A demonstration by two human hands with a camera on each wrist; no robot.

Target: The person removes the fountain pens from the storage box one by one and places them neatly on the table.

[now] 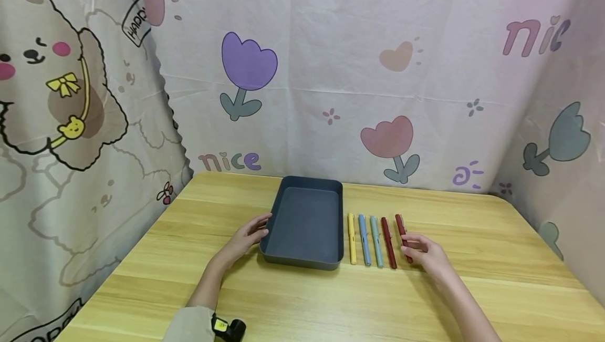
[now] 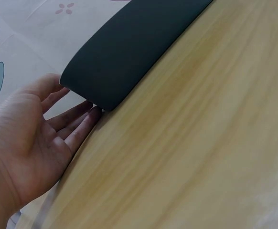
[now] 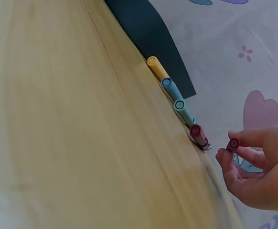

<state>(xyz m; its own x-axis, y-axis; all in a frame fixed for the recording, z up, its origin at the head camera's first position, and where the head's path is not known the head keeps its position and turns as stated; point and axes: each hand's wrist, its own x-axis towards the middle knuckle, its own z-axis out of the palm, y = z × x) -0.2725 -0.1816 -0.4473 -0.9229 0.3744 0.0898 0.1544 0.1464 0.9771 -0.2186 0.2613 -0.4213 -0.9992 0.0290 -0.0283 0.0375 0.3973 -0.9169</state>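
My right hand [image 1: 427, 255] pinches a dark red pen [image 3: 233, 144] between thumb and fingers. In the right wrist view this pen is raised off the wood. To its left lie a second dark red pen [image 1: 389, 242], a pale green pen [image 1: 376, 241], a blue pen [image 1: 364, 239] and a yellow pen [image 1: 352, 238], side by side in a row. A dark grey rectangular tray [image 1: 302, 264], with nothing inside, sits left of the pens. My left hand [image 1: 247, 239] touches the tray's left outer side with extended fingers, near its front corner in the left wrist view.
The wooden table [image 1: 302, 305] reaches back to a patterned cloth [image 1: 326, 69] hung behind it and at both sides. A black wrist camera [image 1: 229, 328] is strapped at the left sleeve [image 1: 191, 325].
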